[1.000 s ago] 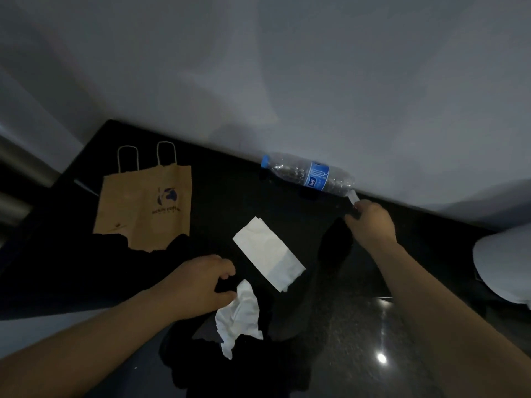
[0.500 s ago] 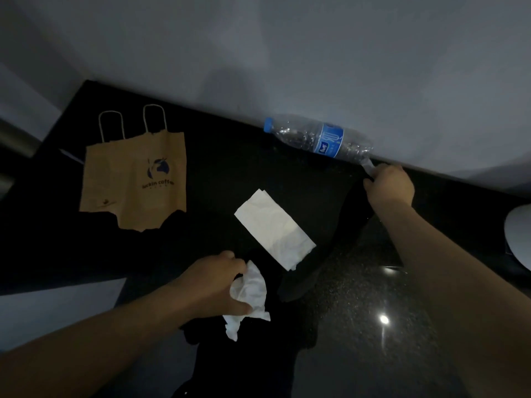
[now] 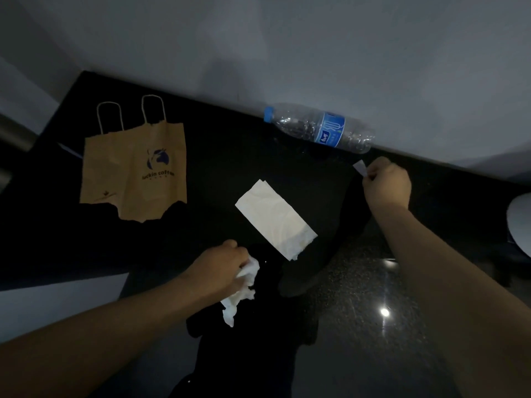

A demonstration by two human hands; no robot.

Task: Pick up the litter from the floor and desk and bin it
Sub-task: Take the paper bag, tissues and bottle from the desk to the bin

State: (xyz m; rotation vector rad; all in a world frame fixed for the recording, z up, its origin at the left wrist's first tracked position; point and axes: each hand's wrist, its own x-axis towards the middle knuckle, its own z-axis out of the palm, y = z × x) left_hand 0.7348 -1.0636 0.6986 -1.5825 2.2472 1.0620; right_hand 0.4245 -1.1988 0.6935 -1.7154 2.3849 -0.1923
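On brown paper bag (image 3: 133,173), "luckin coffee"; bottle label (image 3: 330,129) unreadable.

Dim indoor room, polished black stone desk (image 3: 230,145) against a plain white wall (image 3: 287,53), coffee-shop paper bag (image 3: 135,173), water bottle (image 3: 319,127)

Glossy black speckled stone desk (image 3: 373,326) mirrors a light; crumpled soft tissue (image 3: 241,291), smooth folded napkin (image 3: 274,218), matt torn kraft-paper bag (image 3: 135,173), clear ribbed plastic bottle (image 3: 319,127).
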